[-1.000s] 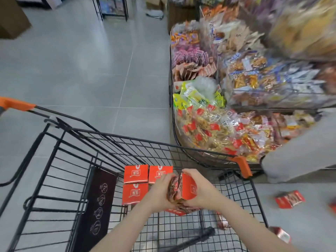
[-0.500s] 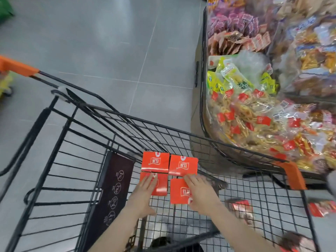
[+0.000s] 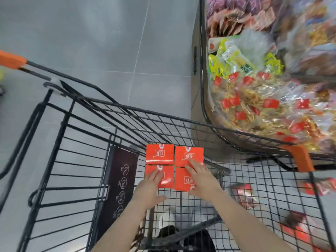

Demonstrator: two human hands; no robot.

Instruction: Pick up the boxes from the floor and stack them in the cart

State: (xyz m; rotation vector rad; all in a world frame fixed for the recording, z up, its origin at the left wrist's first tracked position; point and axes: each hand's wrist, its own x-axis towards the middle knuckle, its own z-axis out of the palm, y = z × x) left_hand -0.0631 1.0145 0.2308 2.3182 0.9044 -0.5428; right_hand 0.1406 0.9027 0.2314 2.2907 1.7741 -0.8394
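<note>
1. Left hand point(image 3: 150, 186) covers part of the near-left box point(image 3: 166, 177).
2. Floor boxes point(image 3: 243, 195) beyond the cart mesh point(image 3: 272, 179): blurred, print unreadable.
3. Snack bin point(image 3: 272, 88): cut off at right edge, upper packets smeared.

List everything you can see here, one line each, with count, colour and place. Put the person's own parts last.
Flat red cardboard boxes: four, red-orange, laid in a two-by-two block on the cart's floor.
Black wire shopping cart: one, black with orange handle ends, filling the lower frame.
Dark warning panel: one, dark brown with white symbols, inside the cart left of the boxes.
Loose red boxes on the floor: at least three, red, blurred, seen through the cart's right side.
Wire snack bin: one, black, upper right, heaped with yellow, red and pink packets.
Grey tiled floor: under everything.
Left hand: fingers flat on the near left box.
Right hand: fingers flat across the right boxes.
</note>
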